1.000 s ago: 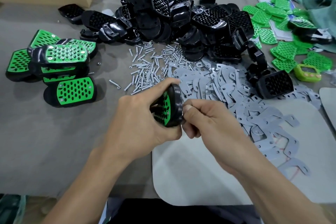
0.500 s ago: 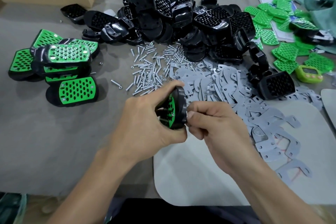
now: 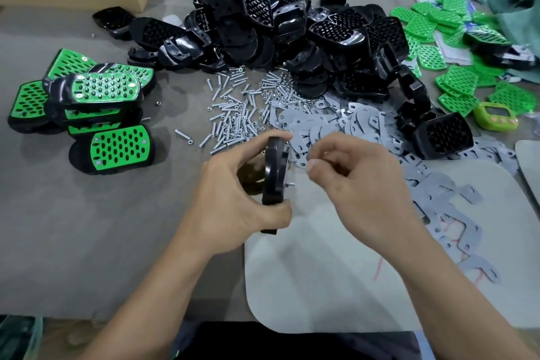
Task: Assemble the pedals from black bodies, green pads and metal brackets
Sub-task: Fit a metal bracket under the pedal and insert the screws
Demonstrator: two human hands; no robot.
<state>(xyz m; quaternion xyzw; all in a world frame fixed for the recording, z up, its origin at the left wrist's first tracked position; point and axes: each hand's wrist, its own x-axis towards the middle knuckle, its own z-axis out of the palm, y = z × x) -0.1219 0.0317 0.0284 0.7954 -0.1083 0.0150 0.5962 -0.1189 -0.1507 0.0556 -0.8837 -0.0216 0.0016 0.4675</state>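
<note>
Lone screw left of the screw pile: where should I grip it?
Pinch its shank mid-length, coming from straight above: the screw lies flat on the table, apart from the pile, with bare surface either side for fingertips.

Black pedal body (image 3: 273, 172) held edge-on above the table (image 3: 87, 228), hands close together.
Left hand (image 3: 233, 202) grips the body between thumb and fingers; right hand (image 3: 359, 184) just beside it, fingers curled, perhaps pinching something small, too blurred to tell. Behind: screws (image 3: 236, 114), grey metal brackets (image 3: 350, 123), heap of black bodies (image 3: 263, 23). Green pads (image 3: 455, 88) right, finished pedals (image 3: 117, 146) left.
</note>
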